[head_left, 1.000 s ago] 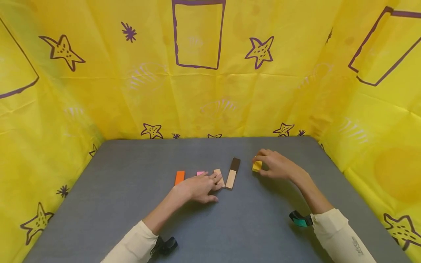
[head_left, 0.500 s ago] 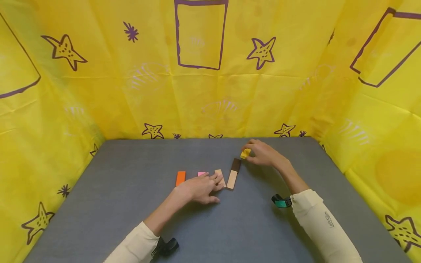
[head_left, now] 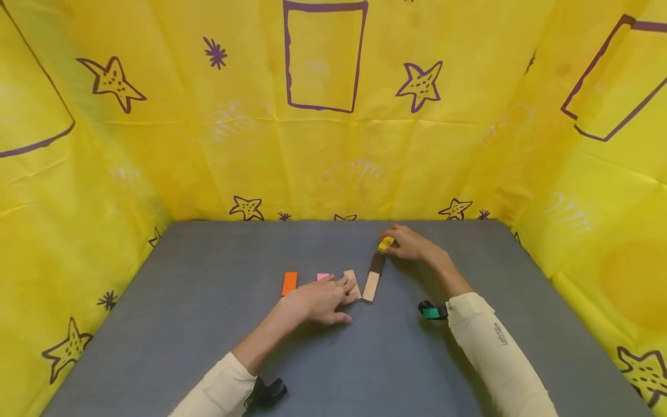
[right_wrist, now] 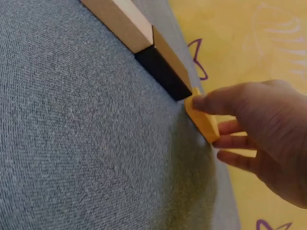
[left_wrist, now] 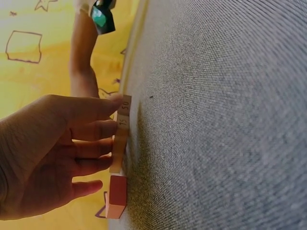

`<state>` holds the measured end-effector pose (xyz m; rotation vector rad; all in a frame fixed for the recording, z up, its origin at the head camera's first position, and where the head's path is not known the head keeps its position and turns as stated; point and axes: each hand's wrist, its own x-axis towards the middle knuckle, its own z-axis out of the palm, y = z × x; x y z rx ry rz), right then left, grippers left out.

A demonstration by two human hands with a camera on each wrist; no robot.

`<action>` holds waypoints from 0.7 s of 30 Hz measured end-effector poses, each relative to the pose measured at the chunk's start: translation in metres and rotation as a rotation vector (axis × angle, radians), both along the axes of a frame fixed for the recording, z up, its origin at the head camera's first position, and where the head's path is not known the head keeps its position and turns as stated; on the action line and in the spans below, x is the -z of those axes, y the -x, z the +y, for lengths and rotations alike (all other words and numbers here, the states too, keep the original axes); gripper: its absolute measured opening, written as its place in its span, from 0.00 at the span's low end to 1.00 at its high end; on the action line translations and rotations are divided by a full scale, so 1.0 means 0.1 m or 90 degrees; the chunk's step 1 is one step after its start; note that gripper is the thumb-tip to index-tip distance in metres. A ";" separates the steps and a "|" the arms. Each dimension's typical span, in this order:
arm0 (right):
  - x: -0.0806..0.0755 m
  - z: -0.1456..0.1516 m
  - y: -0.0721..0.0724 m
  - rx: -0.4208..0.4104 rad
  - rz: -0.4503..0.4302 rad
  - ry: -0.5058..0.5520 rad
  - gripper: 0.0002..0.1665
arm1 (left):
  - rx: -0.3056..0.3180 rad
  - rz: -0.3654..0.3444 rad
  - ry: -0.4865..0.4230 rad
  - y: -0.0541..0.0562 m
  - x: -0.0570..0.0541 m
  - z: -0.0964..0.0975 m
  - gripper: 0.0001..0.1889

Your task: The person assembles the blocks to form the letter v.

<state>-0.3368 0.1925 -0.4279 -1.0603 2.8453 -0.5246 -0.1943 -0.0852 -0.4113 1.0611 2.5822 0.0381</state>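
My right hand [head_left: 409,243] pinches a yellow block [head_left: 386,244] between thumb and fingers. In the right wrist view that yellow block [right_wrist: 204,122] meets the end of a dark brown block [right_wrist: 165,69]. The brown block in turn joins a pale wooden block [head_left: 370,287], so the three run in a slanted line. My left hand [head_left: 320,299] rests its extended fingers on another pale wooden block [head_left: 350,277], whose near end sits against the foot of that line. Numbers show on the pale block ends [left_wrist: 124,105] in the left wrist view. A pink block [head_left: 322,276] is partly hidden behind the left hand.
An orange block [head_left: 289,282] lies to the left on the grey tabletop [head_left: 219,266]. Yellow cloth [head_left: 323,150] with purple drawings hangs behind the table and along both sides. Black straps sit at both wrists, the right strap [head_left: 432,311] bearing a green patch.
My right hand has carried the yellow block leftward and away from me, then up to the far end of the brown block. The left hand stays on the pale block.
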 end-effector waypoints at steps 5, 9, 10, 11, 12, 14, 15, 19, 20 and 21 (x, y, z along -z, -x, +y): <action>0.06 0.03 -0.02 0.017 -0.018 0.028 0.22 | 0.002 0.005 0.004 0.00 0.01 0.00 0.33; 0.06 0.00 -0.03 0.008 -0.004 0.026 0.21 | 0.002 0.005 0.002 0.01 0.01 0.00 0.33; 0.06 -0.01 -0.03 0.001 -0.001 0.024 0.21 | 0.002 0.003 0.002 0.01 0.01 0.00 0.33; 0.06 -0.02 -0.03 -0.005 0.002 0.021 0.21 | 0.002 0.002 0.002 0.01 0.02 0.00 0.33; 0.06 -0.03 -0.03 -0.011 0.001 0.019 0.21 | 0.002 0.002 0.003 0.01 0.02 0.00 0.33; 0.06 -0.04 -0.02 -0.019 0.003 0.014 0.20 | 0.002 0.004 0.005 0.01 0.02 0.00 0.33; 0.05 -0.05 -0.02 -0.021 0.001 0.012 0.20 | 0.002 0.005 0.005 0.01 0.02 0.00 0.33; 0.02 -0.06 -0.03 -0.024 -0.015 0.002 0.20 | 0.003 0.006 0.000 0.01 0.02 0.00 0.33; 0.01 -0.07 -0.03 -0.025 -0.021 0.000 0.20 | 0.002 0.004 -0.002 0.01 0.02 0.00 0.33; 0.01 -0.07 -0.04 -0.025 -0.028 -0.001 0.21 | 0.000 0.002 -0.004 0.01 0.02 0.00 0.33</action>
